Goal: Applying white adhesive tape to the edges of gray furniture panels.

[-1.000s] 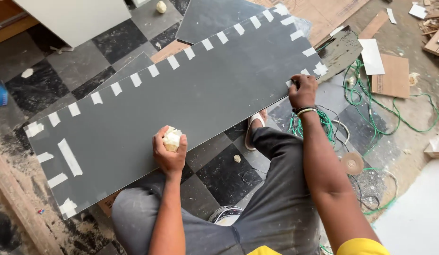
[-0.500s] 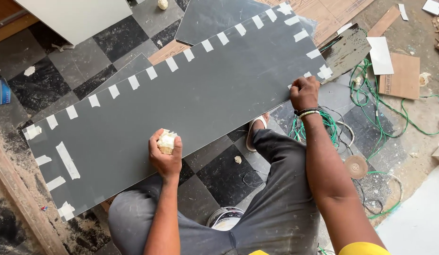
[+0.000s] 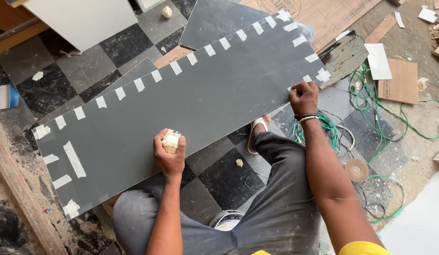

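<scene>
Grey panel (image 3: 191, 94), left hand (image 3: 169, 153) gripping tape wad (image 3: 171, 140), right hand (image 3: 304, 97) at edge

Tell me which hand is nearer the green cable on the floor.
Right. The right hand grips the dark panel's far corner, just beside the green cable. The left hand, holding a pale wad, sits mid-panel, much farther away.

Left hand (image 3: 170, 153) fisted, arm extended forward, right hand (image 3: 304, 97) fingers curled, pressing down, arm outstretched

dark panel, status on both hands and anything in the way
Left hand closed on pale wad, at dark panel near edge. Right hand pinching panel's far corner. Green cable loose beside it.
</scene>
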